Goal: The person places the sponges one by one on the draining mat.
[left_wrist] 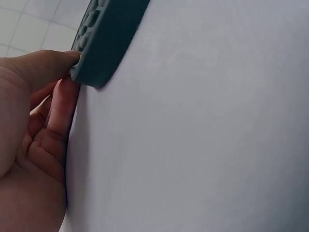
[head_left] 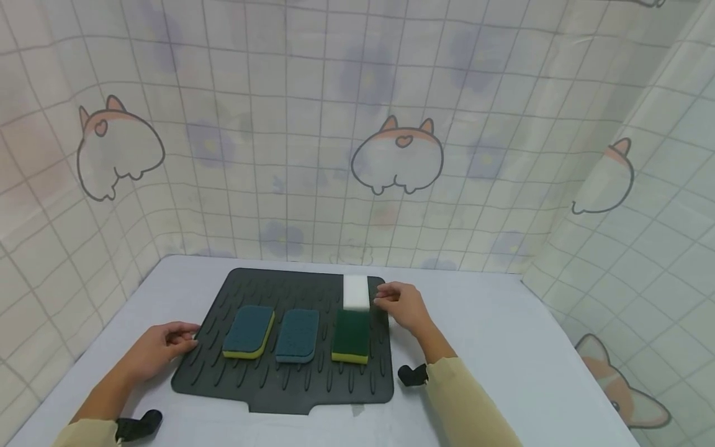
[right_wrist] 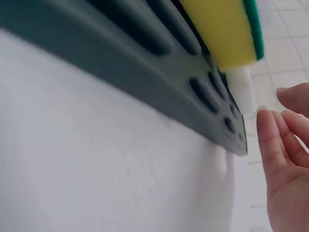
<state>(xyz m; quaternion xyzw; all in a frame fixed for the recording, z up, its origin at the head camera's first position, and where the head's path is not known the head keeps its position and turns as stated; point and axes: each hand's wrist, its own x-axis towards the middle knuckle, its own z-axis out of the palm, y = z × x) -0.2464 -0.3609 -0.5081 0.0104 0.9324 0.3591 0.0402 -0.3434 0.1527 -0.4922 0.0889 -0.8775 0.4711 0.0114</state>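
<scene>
A dark grey ridged drying mat (head_left: pixel 262 388) lies on the table. My left hand (head_left: pixel 159 347) is at its left edge; in the left wrist view, thumb and forefinger pinch the mat's rim (left_wrist: pixel 113 48). Beside the mat's far right corner, my right hand (head_left: pixel 403 305) has its fingers loosely extended, holding nothing. A white sponge block (head_left: pixel 355 292) lies close to those fingers, with a green-and-yellow scouring sponge (head_left: pixel 352 332) in front of it. Farther left on the mat are a blue sponge (head_left: pixel 298 335) and a blue-topped yellow sponge (head_left: pixel 249 330).
A white cloth-covered table (head_left: pixel 469 335) extends around the mat. A tile-patterned curtain (head_left: pixel 313 124) with cartoon prints stands behind it and along both sides. Black straps (head_left: pixel 413 375) circle both wrists below the sleeves.
</scene>
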